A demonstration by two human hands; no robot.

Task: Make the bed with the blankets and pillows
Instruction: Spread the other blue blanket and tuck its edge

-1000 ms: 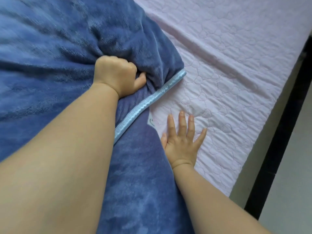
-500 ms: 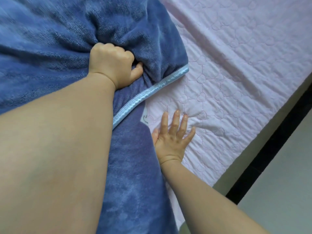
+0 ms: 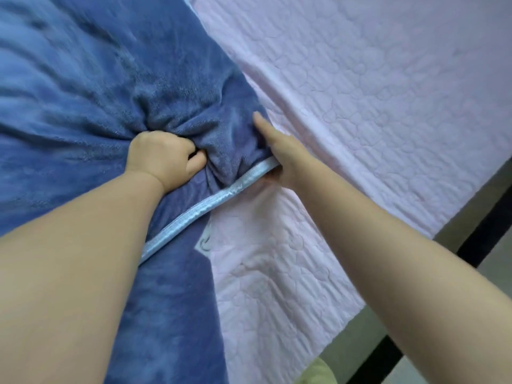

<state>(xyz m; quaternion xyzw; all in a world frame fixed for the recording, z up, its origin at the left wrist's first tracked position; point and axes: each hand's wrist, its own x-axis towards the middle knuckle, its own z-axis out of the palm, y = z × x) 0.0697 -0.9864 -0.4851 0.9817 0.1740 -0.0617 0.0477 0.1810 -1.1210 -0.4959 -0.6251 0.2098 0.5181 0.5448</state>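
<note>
Both hands work the blue blanket (image 3: pixel 97 87): left hand (image 3: pixel 166 159) fisted in it, right hand (image 3: pixel 282 153) flat against its trimmed edge (image 3: pixel 210 202).

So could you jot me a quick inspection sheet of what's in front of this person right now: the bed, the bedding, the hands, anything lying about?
Surface: pink quilted mattress cover, heart-stitched, lightly creased, mostly bare.
Job's things: blue fleece blanket bunched over one side of the bed; its light blue satin trim runs diagonally; small white label at the edge. No pillows in view.
Clutter: nothing seen.
Hands: left hand fisted on a gather of blanket; right hand at the blanket corner where the trim ends, fingers partly hidden, grip unclear.
Cables: nothing seen.
Surroundings: dark bed frame along the mattress side, pale floor beyond; a yellowish-green shape at the bottom edge, not identifiable.
</note>
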